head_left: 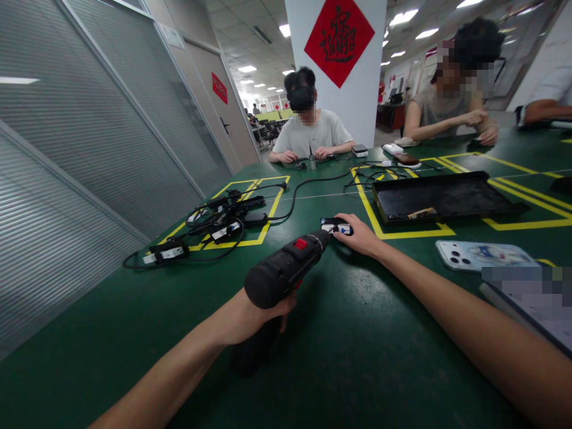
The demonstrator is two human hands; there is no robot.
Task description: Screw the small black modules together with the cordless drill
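A black cordless drill [286, 265] with red switches is gripped in my left hand [261, 313], its chuck pointing forward and to the right. My right hand [355, 235] holds a small black box with a white label [336, 227] against the green tabletop. The drill's tip reaches the near side of this box; whether it touches cannot be made out. Dust or small crumbs lie on the table just below my right hand. The drill's handle and battery hang in shadow beneath my left hand.
Black power adapters with tangled cables [227, 217] lie to the left inside yellow tape. A black tray [447, 199], a phone [485, 255] and a partly blurred device [531, 304] are on the right. Two people sit across the table, one behind a small bottle [312, 161].
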